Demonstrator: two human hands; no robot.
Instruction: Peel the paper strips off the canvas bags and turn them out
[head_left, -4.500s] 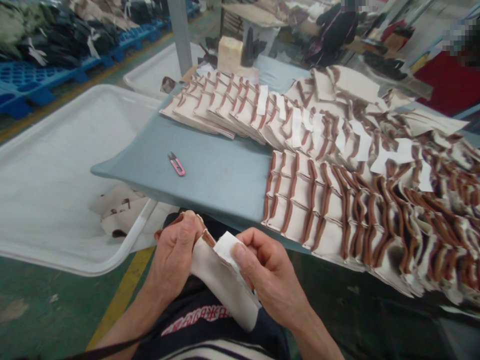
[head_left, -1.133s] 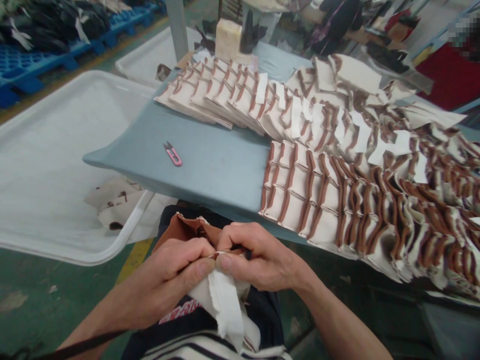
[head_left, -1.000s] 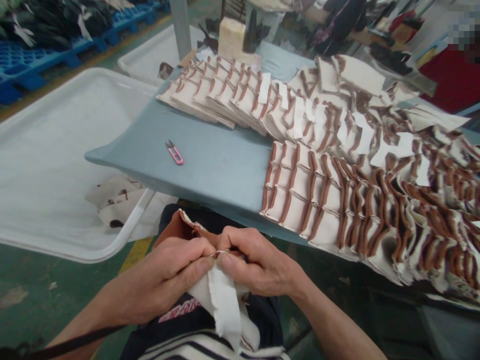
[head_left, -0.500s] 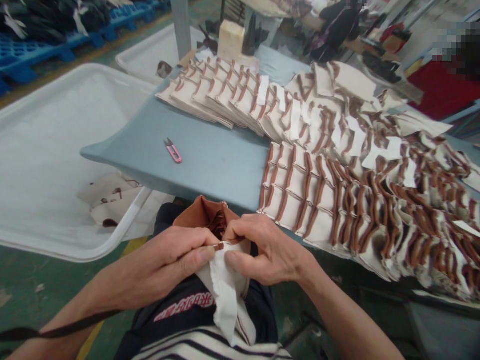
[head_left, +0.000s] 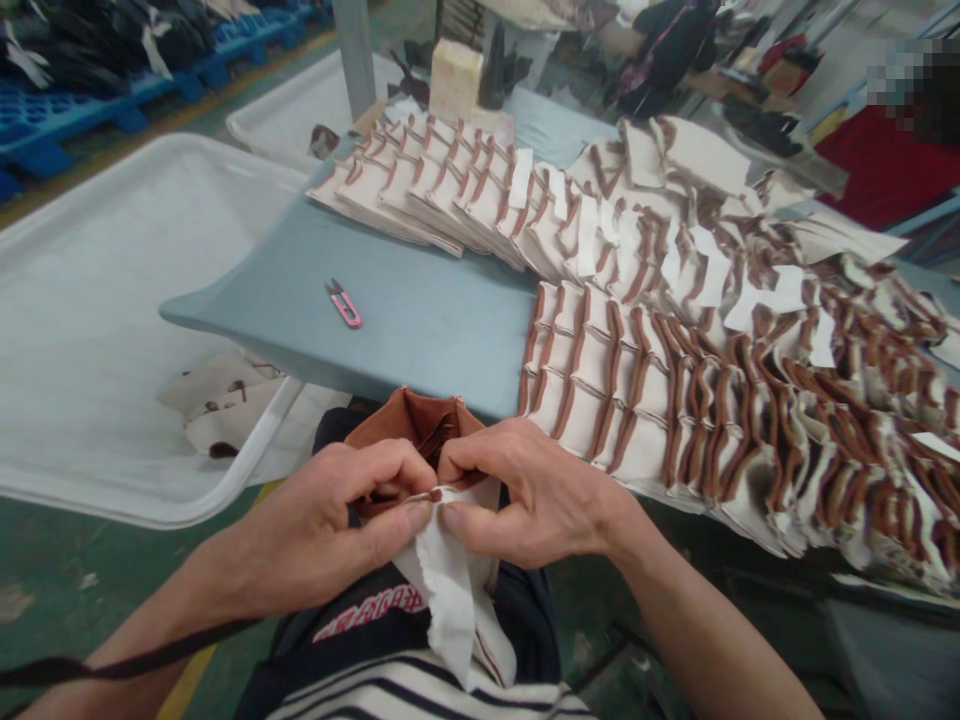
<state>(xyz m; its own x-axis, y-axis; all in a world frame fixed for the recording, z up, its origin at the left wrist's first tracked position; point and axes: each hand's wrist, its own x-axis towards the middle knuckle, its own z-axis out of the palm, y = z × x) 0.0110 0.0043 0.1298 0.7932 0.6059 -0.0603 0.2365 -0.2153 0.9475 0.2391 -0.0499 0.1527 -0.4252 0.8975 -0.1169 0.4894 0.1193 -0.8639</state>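
Observation:
Over my lap I hold a cream fabric piece with a brown lining (head_left: 420, 425) and a white paper-like strip (head_left: 450, 590) hanging from it. My left hand (head_left: 341, 520) pinches its edge from the left, fingers closed. My right hand (head_left: 525, 490) pinches the same edge from the right, thumb tips almost touching. Just beyond my hands is the front edge of the blue-grey table (head_left: 420, 330). Overlapping rows of cream pieces with brown trim (head_left: 675, 390) cover its right side.
A pink thread snipper (head_left: 343, 302) lies on the bare left part of the table. A large white bin (head_left: 97, 300) stands at the left with a few fabric pieces (head_left: 225, 400) in it. A cream block (head_left: 459, 80) stands at the table's far end.
My hands have turned the piece so its brown lining opens upward, and both thumbs have closed together on its edge. The white strip now hangs down over my lap.

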